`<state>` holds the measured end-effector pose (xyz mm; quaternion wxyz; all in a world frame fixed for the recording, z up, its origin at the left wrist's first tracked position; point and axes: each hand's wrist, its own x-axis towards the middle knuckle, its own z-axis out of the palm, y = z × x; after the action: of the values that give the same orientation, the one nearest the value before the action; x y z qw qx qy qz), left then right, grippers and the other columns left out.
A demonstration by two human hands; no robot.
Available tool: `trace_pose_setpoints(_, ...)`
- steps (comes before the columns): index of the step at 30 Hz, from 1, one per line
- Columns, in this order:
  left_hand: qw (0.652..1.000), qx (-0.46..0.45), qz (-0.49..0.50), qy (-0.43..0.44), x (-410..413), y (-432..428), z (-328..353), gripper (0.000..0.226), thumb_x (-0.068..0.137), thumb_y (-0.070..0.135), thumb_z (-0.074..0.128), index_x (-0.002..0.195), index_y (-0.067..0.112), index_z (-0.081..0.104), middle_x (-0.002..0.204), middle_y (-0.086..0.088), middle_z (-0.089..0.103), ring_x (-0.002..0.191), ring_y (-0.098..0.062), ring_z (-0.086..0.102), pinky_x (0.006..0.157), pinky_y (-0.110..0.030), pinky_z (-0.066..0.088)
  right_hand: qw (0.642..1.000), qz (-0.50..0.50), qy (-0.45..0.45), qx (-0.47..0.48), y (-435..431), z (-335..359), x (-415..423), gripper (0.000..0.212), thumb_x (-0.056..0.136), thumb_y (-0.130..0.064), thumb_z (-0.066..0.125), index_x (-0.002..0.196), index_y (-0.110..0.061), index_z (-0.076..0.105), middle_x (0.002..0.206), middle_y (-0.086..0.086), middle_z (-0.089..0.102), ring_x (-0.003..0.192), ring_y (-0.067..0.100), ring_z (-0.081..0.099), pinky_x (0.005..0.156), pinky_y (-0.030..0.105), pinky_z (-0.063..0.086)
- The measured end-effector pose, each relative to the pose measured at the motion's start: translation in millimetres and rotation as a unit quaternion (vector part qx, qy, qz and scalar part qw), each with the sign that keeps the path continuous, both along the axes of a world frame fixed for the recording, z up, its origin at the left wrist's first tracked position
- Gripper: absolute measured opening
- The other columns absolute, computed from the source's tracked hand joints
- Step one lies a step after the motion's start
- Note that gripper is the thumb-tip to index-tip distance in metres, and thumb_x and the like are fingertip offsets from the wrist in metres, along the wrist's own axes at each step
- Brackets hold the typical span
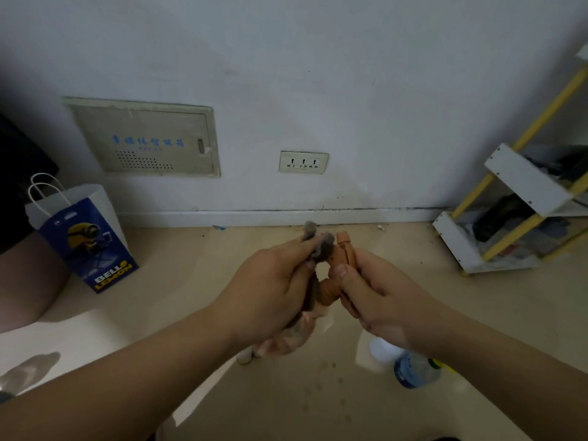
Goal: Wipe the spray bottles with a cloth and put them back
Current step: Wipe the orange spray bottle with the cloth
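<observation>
In the middle of the head view my right hand grips the orange trigger head of a spray bottle, nozzle pointing away from me. My left hand is closed on a grey cloth and presses it against the left side of the trigger head. The bottle's body hangs below, mostly hidden behind my left hand. A second bottle with a blue label and white cap lies on the floor under my right wrist.
A blue and white paper bag stands on the floor at left by the wall. A white and yellow rack with clutter stands at right. A wall socket and a panel are ahead. A person's leg shows far left.
</observation>
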<state>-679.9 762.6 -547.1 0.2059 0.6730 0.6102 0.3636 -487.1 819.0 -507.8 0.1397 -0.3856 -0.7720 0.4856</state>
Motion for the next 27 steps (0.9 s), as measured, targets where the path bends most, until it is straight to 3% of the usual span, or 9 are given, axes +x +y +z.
trace_pose_setpoints(3,0.986,-0.102,0.116,-0.07,-7.2,4.5,-0.2,0.022,0.107,0.027,0.046,0.1,0.026,0.067,0.082,0.008,0.072,0.077,-0.013,0.068,0.078,-0.039,0.058,0.998,0.011,-0.02,0.056,3.1,0.1,5.2,0.026,0.106,-0.037,0.044,0.095,-0.016,0.055,0.062,-0.017,0.051,0.055,0.002,0.042,0.057,0.025,0.037)
trace_pose_setpoints(5,0.979,-0.083,0.162,-0.094,-10.1,3.3,5.6,0.018,0.107,0.03,0.045,0.102,0.024,0.062,0.083,0.004,0.071,0.077,-0.016,0.068,0.078,-0.048,0.058,0.998,0.012,-0.014,0.067,2.5,0.5,5.3,0.03,0.104,-0.041,0.044,0.096,-0.015,0.056,0.065,-0.013,0.047,0.057,0.007,0.041,0.058,0.032,0.038)
trace_pose_setpoints(8,0.988,0.011,0.113,-0.102,1.4,-5.2,25.1,0.009,0.107,0.03,0.047,0.115,0.029,0.051,0.079,0.005,0.07,0.067,-0.01,0.067,0.065,-0.043,0.058,0.998,0.006,-0.022,0.062,-0.8,-0.8,1.1,0.035,0.099,-0.05,0.043,0.1,-0.019,0.059,0.069,-0.014,0.053,0.06,0.006,0.046,0.06,0.032,0.042)
trace_pose_setpoints(11,0.999,0.036,0.017,-0.036,21.1,-16.4,30.6,0.007,0.106,0.03,0.047,0.102,0.029,0.054,0.077,0.01,0.066,0.067,-0.006,0.065,0.064,-0.033,0.054,0.998,0.001,-0.023,0.051,-2.4,-4.1,-3.2,0.035,0.097,-0.049,0.043,0.093,-0.016,0.055,0.072,-0.008,0.054,0.063,0.01,0.047,0.063,0.034,0.043)
trace_pose_setpoints(15,0.994,0.078,0.022,0.077,17.5,-9.2,16.9,0.014,0.106,0.025,0.047,0.097,0.019,0.057,0.08,0.011,0.056,0.067,-0.014,0.053,0.063,-0.042,0.049,1.0,-0.004,0.004,0.026,-3.1,-1.4,-1.0,0.023,0.108,-0.026,0.044,0.09,-0.014,0.053,0.058,-0.021,0.054,0.053,-0.001,0.049,0.054,0.015,0.037)
trace_pose_setpoints(19,0.995,0.018,0.094,-0.016,1.9,4.7,6.2,0.017,0.106,0.024,0.049,0.092,0.021,0.057,0.067,0.006,0.066,0.058,-0.013,0.061,0.06,-0.038,0.051,0.999,-0.006,-0.009,0.031,-5.7,7.7,1.2,0.024,0.107,-0.032,0.042,0.098,-0.018,0.059,0.057,-0.02,0.054,0.05,0.0,0.049,0.049,0.012,0.036)
trace_pose_setpoints(21,0.985,0.0,0.15,-0.089,-5.8,10.5,6.6,0.016,0.107,0.024,0.048,0.094,0.022,0.058,0.065,0.003,0.068,0.056,-0.012,0.064,0.059,-0.04,0.054,0.998,-0.009,-0.022,0.052,-5.6,7.2,1.4,0.025,0.106,-0.037,0.042,0.098,-0.023,0.061,0.061,-0.016,0.051,0.052,0.002,0.045,0.051,0.019,0.038)
trace_pose_setpoints(23,0.984,0.044,0.155,-0.072,-6.3,9.6,13.1,0.011,0.108,0.025,0.047,0.105,0.023,0.058,0.069,0.005,0.067,0.061,-0.011,0.065,0.06,-0.041,0.056,0.999,-0.03,-0.023,0.037,-3.9,4.7,1.0,0.026,0.105,-0.039,0.042,0.097,-0.025,0.061,0.057,-0.017,0.049,0.048,0.002,0.043,0.051,0.023,0.037)
trace_pose_setpoints(27,0.993,0.118,0.006,0.014,16.7,-8.0,21.1,0.035,0.106,0.017,0.047,0.139,0.024,0.059,0.086,0.016,0.061,0.065,0.001,0.055,0.067,-0.024,0.055,0.999,-0.046,-0.017,0.005,-1.7,0.3,-1.1,0.029,0.105,-0.039,0.043,0.09,-0.018,0.056,0.053,-0.019,0.047,0.044,0.002,0.041,0.05,0.025,0.033)
